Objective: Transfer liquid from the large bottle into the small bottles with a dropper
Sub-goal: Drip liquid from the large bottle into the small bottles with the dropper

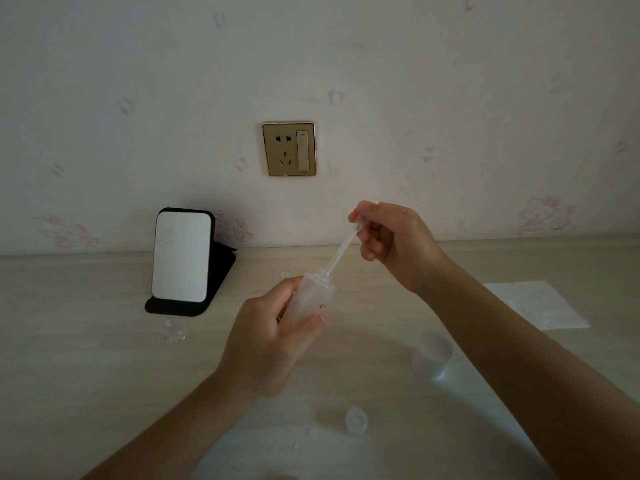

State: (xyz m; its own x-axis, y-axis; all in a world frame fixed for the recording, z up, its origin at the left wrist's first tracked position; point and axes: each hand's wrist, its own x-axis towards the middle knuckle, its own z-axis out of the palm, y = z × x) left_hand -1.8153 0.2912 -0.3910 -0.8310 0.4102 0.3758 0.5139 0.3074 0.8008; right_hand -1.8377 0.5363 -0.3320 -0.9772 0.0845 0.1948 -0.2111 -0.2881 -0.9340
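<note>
Pale wooden desk [86, 341] sits in dim light. Above it, the left hand [270, 341] grips a frosted, tilted plastic bottle [311, 299]. The right hand [391, 244] pinches a thin clear dropper [341, 251], tip inside the bottle's neck. I think more tilt could spill liquid.

Frosted plastic bottle [313, 299] (matt table [86, 358])
</note>
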